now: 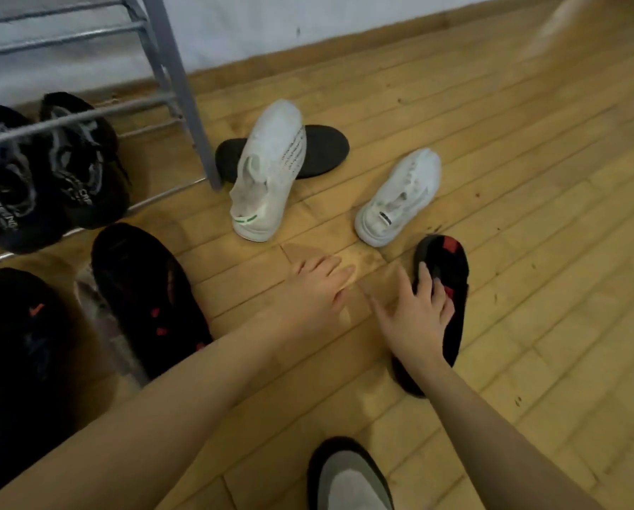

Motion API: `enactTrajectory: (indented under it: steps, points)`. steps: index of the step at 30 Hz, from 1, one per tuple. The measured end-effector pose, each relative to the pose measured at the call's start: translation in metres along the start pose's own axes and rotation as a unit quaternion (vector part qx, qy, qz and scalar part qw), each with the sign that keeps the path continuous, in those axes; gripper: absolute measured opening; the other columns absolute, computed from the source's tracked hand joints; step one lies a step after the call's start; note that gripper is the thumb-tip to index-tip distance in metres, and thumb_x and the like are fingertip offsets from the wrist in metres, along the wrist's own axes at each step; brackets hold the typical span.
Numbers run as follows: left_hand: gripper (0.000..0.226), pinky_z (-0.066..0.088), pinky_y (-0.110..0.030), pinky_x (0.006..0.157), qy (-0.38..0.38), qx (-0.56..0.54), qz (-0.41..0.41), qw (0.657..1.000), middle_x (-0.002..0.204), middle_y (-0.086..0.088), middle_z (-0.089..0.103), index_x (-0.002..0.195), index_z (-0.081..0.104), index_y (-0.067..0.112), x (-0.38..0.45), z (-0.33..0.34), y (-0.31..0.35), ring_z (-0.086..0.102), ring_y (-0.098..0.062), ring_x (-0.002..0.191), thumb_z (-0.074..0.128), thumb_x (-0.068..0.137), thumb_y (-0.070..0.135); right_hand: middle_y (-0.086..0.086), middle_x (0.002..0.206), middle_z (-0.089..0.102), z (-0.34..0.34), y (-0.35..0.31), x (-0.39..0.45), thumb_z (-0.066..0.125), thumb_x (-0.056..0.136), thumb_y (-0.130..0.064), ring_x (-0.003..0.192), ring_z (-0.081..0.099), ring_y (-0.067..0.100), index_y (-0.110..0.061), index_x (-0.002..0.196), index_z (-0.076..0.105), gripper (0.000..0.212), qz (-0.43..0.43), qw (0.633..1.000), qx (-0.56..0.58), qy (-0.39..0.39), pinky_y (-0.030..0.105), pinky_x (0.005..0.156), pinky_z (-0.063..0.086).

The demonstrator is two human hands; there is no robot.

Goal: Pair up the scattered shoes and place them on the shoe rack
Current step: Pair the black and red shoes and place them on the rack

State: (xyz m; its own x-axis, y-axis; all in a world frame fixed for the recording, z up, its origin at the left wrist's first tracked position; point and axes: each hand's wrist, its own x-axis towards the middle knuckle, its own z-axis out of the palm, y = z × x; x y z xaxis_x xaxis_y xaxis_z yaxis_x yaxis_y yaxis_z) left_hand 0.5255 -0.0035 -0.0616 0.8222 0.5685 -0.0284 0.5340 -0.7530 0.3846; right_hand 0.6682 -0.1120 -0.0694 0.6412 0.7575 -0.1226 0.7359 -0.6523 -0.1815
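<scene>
A: Where are the shoes found at this moment?

B: One black shoe with red marks (pixel 441 311) is lying on the wooden floor (pixel 529 252), and it is touched by the right hand (pixel 414 318). The fingers are curled over its upper edge, so the grip seems to be closing on it, but a firm hold cannot be confirmed. The left hand (pixel 319 288) is held flat above the floor, fingers spread, and nothing is held by it.

A: And the partner of this shoe?

B: A similar black shoe (pixel 149 300) is seen just beside the shoe rack (pixel 182 86). A black pair (pixel 46 171) is already placed on the lower rack bars.

A: What could go wrong?

B: The shoe may be gripped only by its soft edge, so it could slip or turn when it is lifted. Also the two white shoes (pixel 271 171) are well apart, and one is resting across a dark sole (pixel 326 149); if it is pulled carelessly, that dark one may be pushed under the rack. A wrong pairing is possible too, because several dark shoes look alike in this blurred view.
</scene>
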Motion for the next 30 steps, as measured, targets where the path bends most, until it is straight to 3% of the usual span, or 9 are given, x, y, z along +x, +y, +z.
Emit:
enactTrajectory:
  steps: [3, 6, 9, 15, 22, 30]
  points:
    - [0.046, 0.023, -0.042, 0.102, -0.040, 0.002, 0.022, 0.999, 0.149, -0.005, 0.031, 0.141, 0.032, 0.027, 0.024, 0.030, 0.024, 0.028, -0.025, 0.134, 0.037, 0.096, 0.031, 0.010, 0.157, -0.006, 0.007, 0.034, -0.004, 0.056, 0.075, -0.066, 0.141, 0.002, 0.041, -0.034, 0.146, -0.001, 0.096, 0.072, 0.997, -0.009, -0.017, 0.054, 0.112, 0.007]
    - [0.049, 0.020, -0.046, 0.104, -0.075, -0.014, 0.043, 0.996, 0.153, -0.006, 0.020, 0.144, 0.020, 0.035, 0.052, 0.046, 0.040, 0.021, -0.028, 0.136, 0.034, 0.097, 0.033, 0.010, 0.156, -0.013, 0.011, 0.052, -0.006, 0.056, 0.066, -0.074, 0.139, 0.012, 0.043, -0.036, 0.144, -0.010, 0.110, 0.123, 0.991, 0.023, -0.041, 0.056, 0.110, 0.016]
    - [0.050, 0.012, -0.049, 0.110, -0.111, 0.010, 0.068, 0.991, 0.157, -0.004, 0.008, 0.145, 0.010, 0.041, 0.075, 0.053, 0.049, 0.011, -0.029, 0.141, 0.028, 0.098, 0.038, 0.011, 0.155, -0.010, 0.011, 0.055, -0.005, 0.056, 0.063, -0.074, 0.133, 0.024, 0.044, -0.038, 0.143, -0.011, 0.110, 0.138, 0.987, 0.067, -0.053, 0.055, 0.104, 0.029]
    - [0.051, 0.007, -0.048, 0.114, -0.159, 0.035, 0.096, 0.982, 0.158, -0.001, -0.002, 0.146, 0.004, 0.041, 0.084, 0.050, 0.046, 0.001, -0.024, 0.144, 0.026, 0.099, 0.038, 0.006, 0.155, 0.002, 0.009, 0.063, -0.010, 0.061, 0.063, -0.062, 0.133, 0.024, 0.039, -0.044, 0.142, 0.004, 0.099, 0.113, 0.982, 0.148, -0.010, 0.054, 0.105, 0.030]
    - [0.047, 0.007, -0.043, 0.113, -0.072, 0.015, 0.084, 0.994, 0.158, 0.002, -0.001, 0.145, 0.014, 0.040, 0.066, 0.027, 0.025, 0.002, -0.018, 0.144, 0.025, 0.099, 0.041, -0.002, 0.155, 0.012, -0.012, 0.046, -0.014, 0.063, 0.067, -0.055, 0.133, 0.023, 0.027, -0.058, 0.137, 0.011, 0.088, 0.024, 0.975, 0.222, 0.024, 0.047, 0.107, 0.024]
    - [0.046, 0.018, -0.040, 0.110, 0.038, 0.025, 0.066, 0.997, 0.155, -0.009, 0.018, 0.143, 0.032, 0.029, 0.007, -0.039, -0.009, 0.020, -0.026, 0.141, 0.040, 0.098, 0.029, -0.003, 0.155, 0.014, -0.040, -0.009, -0.025, 0.064, 0.070, -0.051, 0.132, 0.025, 0.022, -0.052, 0.137, 0.030, 0.075, -0.123, 0.963, 0.237, 0.026, 0.039, 0.108, 0.023]
